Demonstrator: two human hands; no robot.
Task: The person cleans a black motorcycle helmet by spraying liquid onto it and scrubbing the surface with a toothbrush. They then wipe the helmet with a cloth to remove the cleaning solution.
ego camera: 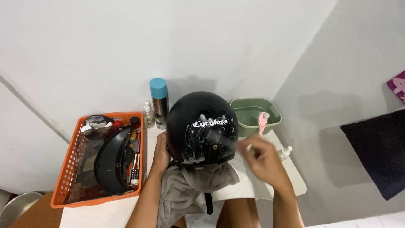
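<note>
A glossy black helmet (201, 126) with white soap foam on its side rests on a grey towel (190, 188) on a small white table (291, 177). My left hand (160, 154) presses flat against the helmet's left side. My right hand (261, 158) is blurred at the helmet's right and grips a small white-handled brush (249, 147) close to the shell.
An orange basket (67, 169) at the left holds a dark visor (110, 158) and small items. A blue-capped spray can (159, 102) and a small bottle (148, 115) stand behind. A green tub (255, 112) with a pink brush (262, 121) sits at the back right. A white pump bottle (284, 153) lies nearby.
</note>
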